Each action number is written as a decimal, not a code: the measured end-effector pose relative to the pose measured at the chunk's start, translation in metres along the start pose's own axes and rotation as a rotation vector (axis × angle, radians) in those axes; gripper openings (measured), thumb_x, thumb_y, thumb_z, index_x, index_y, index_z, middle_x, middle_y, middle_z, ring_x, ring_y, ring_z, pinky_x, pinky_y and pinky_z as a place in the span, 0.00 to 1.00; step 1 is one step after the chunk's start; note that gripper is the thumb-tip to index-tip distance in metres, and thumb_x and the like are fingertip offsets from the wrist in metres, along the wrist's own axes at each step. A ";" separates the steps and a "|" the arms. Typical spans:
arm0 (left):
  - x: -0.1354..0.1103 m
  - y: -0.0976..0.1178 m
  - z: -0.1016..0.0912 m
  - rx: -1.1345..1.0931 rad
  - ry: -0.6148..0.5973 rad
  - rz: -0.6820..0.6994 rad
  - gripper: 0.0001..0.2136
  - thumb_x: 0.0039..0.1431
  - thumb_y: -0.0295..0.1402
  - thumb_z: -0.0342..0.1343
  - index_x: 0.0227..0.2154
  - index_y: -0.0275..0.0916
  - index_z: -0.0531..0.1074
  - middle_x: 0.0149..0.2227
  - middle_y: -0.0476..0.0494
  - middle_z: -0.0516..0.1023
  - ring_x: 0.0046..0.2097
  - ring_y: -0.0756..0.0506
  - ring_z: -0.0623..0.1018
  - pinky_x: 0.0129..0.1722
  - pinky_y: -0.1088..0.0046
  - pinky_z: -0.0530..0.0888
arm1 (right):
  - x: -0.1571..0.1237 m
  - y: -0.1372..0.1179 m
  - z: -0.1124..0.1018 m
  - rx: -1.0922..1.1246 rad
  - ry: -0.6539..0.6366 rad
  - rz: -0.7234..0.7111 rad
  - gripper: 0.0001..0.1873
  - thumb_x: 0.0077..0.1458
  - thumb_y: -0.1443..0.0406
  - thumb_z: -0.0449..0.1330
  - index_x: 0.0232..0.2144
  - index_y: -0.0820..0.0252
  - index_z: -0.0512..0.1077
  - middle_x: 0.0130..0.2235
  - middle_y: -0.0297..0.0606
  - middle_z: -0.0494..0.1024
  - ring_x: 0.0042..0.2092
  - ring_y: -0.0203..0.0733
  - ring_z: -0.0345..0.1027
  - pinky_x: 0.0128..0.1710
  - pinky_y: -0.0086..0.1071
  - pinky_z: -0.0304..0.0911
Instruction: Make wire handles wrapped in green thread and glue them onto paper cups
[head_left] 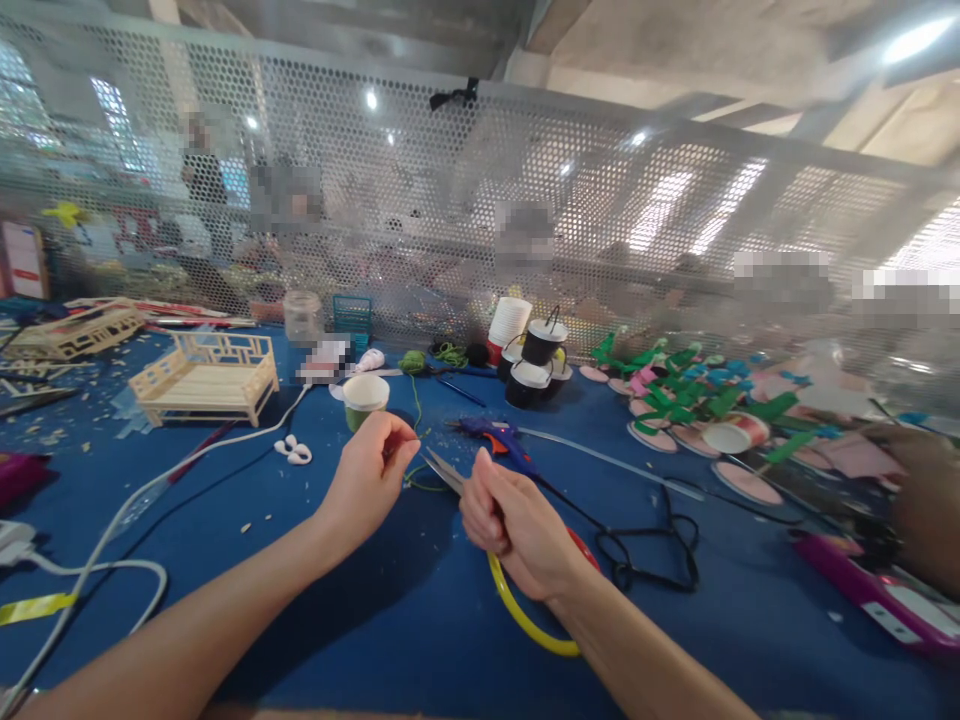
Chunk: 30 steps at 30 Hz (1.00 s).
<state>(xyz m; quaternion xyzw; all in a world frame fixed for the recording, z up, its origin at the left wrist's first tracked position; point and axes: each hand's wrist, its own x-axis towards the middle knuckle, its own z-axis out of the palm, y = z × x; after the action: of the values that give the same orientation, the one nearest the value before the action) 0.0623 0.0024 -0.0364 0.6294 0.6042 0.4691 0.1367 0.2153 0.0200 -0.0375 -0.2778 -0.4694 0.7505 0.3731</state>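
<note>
My left hand (375, 462) is closed in a pinch beside a paper cup (366, 392) with a green lower part. A strand of green yarn (417, 405) runs from a small ball (412, 362) down to the pinched fingertips. In my right hand (517, 520) is a pair of scissors (444, 470), blades pointing at the left fingertips. A yellow loop (525, 620) and a bit of red show beneath the right hand; whether they belong to the scissors I cannot tell. Just beyond the right hand lies a blue glue gun (499, 440).
A small wooden bed frame (206, 380) stands at left, near a white cable (247, 436). Black pots (529, 383) and stacked cups (510, 325) line the mesh screen (420, 200). Green and pink craft pieces (682, 400) crowd the right. A black cord (694, 540) lies nearby.
</note>
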 end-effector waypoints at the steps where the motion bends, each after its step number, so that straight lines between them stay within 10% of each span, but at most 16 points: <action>1: 0.000 0.000 0.000 0.003 -0.003 0.009 0.04 0.53 0.31 0.45 0.27 0.37 0.62 0.26 0.50 0.65 0.27 0.52 0.65 0.27 0.76 0.64 | 0.001 0.000 -0.001 -0.025 0.014 -0.011 0.25 0.48 0.52 0.53 0.11 0.61 0.53 0.10 0.24 0.52 0.13 0.24 0.40 0.14 0.25 0.34; 10: -0.008 0.007 0.004 0.004 -0.048 0.153 0.04 0.54 0.30 0.46 0.26 0.38 0.63 0.27 0.50 0.65 0.29 0.51 0.66 0.29 0.76 0.65 | 0.008 0.001 -0.005 -0.319 0.095 -0.146 0.17 0.42 0.55 0.59 0.32 0.60 0.64 0.25 0.30 0.65 0.24 0.31 0.58 0.21 0.26 0.54; 18: -0.016 0.009 0.010 0.137 -0.160 0.287 0.04 0.55 0.27 0.45 0.29 0.38 0.64 0.31 0.47 0.67 0.32 0.51 0.69 0.32 0.76 0.67 | 0.006 0.004 -0.008 -0.918 0.178 -0.402 0.18 0.53 0.58 0.49 0.15 0.59 0.59 0.17 0.28 0.57 0.21 0.31 0.50 0.21 0.28 0.47; 30: -0.005 0.009 0.003 0.309 -0.422 0.154 0.12 0.57 0.31 0.42 0.22 0.36 0.66 0.21 0.48 0.71 0.24 0.50 0.69 0.24 0.77 0.62 | 0.011 0.003 -0.012 -0.635 0.109 -0.246 0.12 0.45 0.57 0.56 0.29 0.60 0.65 0.22 0.31 0.66 0.23 0.32 0.60 0.21 0.27 0.57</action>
<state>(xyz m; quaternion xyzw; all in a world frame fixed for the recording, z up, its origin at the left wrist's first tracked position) 0.0713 -0.0033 -0.0337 0.7706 0.5773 0.2387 0.1258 0.2173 0.0345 -0.0462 -0.3612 -0.6889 0.5005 0.3800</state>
